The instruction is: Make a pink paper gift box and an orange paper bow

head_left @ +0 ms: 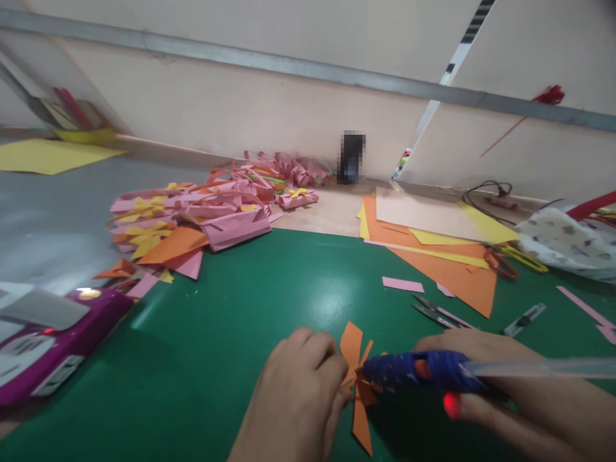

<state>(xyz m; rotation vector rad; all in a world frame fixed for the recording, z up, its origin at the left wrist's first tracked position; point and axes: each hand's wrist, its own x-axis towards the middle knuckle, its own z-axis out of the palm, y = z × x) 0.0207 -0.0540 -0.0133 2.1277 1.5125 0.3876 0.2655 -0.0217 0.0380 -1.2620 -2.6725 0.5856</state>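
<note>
My left hand [301, 391] is closed on an orange paper flower [353, 346], its fingers pinching the left petals just above the green mat. My right hand [500, 372] grips a blue hot glue gun [423, 371], with a clear glue stick [539, 367] reaching out of its back to the right. The nozzle points left and meets the middle of the flower. A red light glows by the right thumb. Part of the flower is hidden behind my left fingers and the glue gun.
Pink paper bags [235, 218] with yellow flowers are heaped at the back left. A purple machine [72, 340] stands at the left edge. Orange and yellow sheets [443, 269] lie at the back right, near thread snips [437, 313], a cutter knife [524, 319] and orange-handled scissors [500, 264].
</note>
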